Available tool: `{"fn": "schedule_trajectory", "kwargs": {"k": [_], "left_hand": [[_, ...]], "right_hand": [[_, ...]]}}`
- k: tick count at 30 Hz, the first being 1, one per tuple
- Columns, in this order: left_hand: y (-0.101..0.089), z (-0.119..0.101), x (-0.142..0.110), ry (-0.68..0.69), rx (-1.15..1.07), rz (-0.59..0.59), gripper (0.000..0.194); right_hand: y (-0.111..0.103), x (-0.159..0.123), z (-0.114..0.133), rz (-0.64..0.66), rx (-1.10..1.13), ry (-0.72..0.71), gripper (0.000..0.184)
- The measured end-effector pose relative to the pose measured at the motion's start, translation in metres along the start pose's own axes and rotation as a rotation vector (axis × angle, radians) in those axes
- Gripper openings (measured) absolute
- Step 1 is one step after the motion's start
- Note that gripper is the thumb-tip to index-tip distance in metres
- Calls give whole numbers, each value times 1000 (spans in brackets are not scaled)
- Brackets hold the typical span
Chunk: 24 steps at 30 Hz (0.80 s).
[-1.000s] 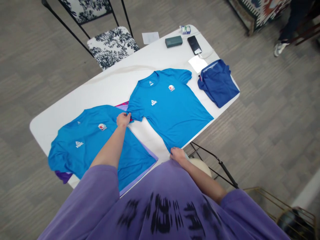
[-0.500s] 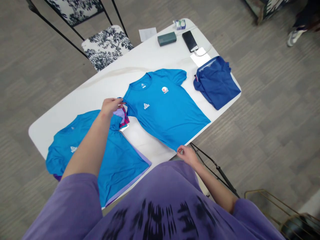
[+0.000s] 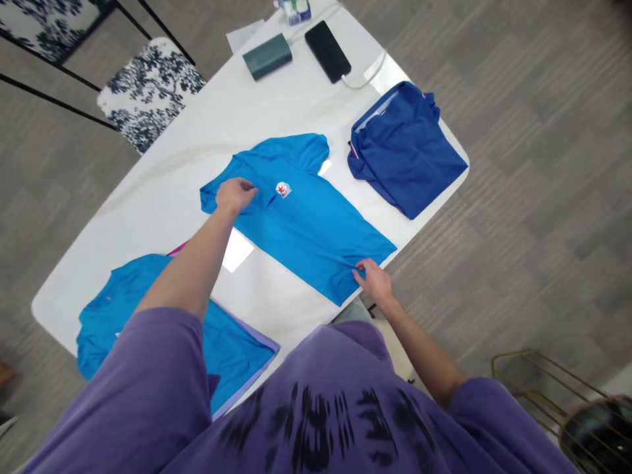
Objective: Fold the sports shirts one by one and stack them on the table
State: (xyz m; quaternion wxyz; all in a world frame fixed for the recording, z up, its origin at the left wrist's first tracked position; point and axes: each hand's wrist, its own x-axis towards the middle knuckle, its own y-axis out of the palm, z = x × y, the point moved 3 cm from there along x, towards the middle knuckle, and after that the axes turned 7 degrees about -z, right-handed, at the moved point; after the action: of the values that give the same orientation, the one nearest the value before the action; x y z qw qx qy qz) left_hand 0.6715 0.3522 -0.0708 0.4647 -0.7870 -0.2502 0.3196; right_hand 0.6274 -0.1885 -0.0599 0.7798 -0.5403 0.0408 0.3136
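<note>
Head view: where's the blue shirt (image 3: pixel 301 220) on that counter (image 3: pixel 162 187)?

Mid-counter, hem along the near edge, one side turned in. A navy garment (image 3: pixel 399 151) sits at the right corner.

Grip?

Right hand (image 3: pixel 376 283) pinches cloth at the hem. Left hand (image 3: pixel 234 195), fingers nearly together over the chest; can't tell whether it holds fabric.

Risks?

Uneven pulling could skew the turned-in side; tugging nearward could drag the hem off the edge.

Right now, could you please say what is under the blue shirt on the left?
Lavender cloth shows at its hem, and pink fabric at its far edge; the rest is covered.
</note>
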Motion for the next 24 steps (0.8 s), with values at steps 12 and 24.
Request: {"fn": "schedule_trajectory", "kwargs": {"k": [12, 24], "left_hand": [[20, -132, 16, 422, 226, 42, 34], [124, -320, 71, 747, 511, 262, 30]], "right_hand": [[-32, 18, -29, -30, -24, -3, 30], [-82, 90, -149, -147, -80, 204, 29]]}}
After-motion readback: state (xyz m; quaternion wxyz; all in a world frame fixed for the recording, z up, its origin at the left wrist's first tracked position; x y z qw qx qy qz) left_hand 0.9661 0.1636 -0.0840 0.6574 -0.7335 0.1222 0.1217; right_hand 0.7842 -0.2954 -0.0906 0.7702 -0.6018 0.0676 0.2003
